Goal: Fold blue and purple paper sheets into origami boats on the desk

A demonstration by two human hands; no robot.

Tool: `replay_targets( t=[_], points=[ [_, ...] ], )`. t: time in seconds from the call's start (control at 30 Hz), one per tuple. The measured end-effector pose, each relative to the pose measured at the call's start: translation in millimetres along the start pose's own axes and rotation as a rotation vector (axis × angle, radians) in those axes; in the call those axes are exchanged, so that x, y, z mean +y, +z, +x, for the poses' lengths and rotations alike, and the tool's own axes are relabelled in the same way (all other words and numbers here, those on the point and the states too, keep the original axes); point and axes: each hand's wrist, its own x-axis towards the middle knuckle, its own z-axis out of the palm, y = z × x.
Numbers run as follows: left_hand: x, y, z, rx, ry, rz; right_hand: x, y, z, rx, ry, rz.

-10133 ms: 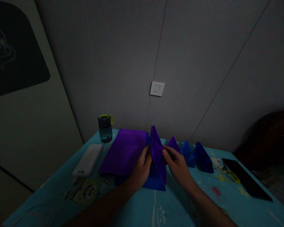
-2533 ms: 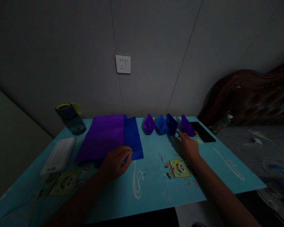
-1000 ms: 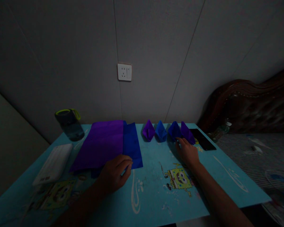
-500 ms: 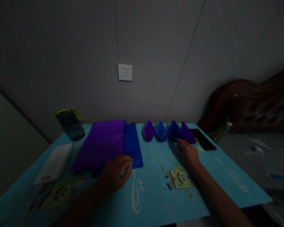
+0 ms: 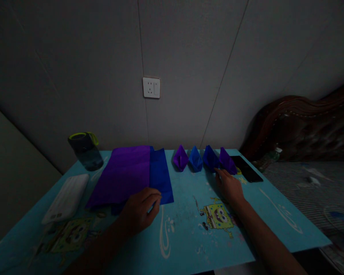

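Several folded paper boats stand in a row at the back of the table. From the left come a purple boat [image 5: 180, 158], a lighter blue boat [image 5: 195, 159], a dark blue boat [image 5: 210, 157] and another purple boat [image 5: 227, 161]. My right hand [image 5: 228, 186] is at the near tip of the dark blue boat, its fingers closed there; the fingertips are partly hidden. My left hand [image 5: 141, 209] rests loosely curled, with nothing seen in it, by the near edge of the purple paper sheets [image 5: 124, 172]. Blue paper sheets [image 5: 161, 177] stick out beneath them.
A dark water bottle [image 5: 87, 151] and a white rectangular object [image 5: 65, 198] are at the left. Right of the boats lies a black phone [image 5: 248, 170]. The table [image 5: 189, 229] has a cartoon-printed blue cover and meets a wall with a socket [image 5: 151, 88]. A bed [image 5: 309, 183] stands at right.
The dark blue boat's upper tip has shifted slightly left, with my right hand still at its near end. My left hand has stayed in place.
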Motion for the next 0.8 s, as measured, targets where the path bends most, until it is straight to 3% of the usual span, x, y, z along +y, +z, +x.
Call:
replay_targets(
  t=[0.8],
  points=[
    [3.4,-2.5,3.1,0.009,0.019,0.019,-3.2,-2.4,0.5,-0.023,-0.016,-0.052]
  ],
)
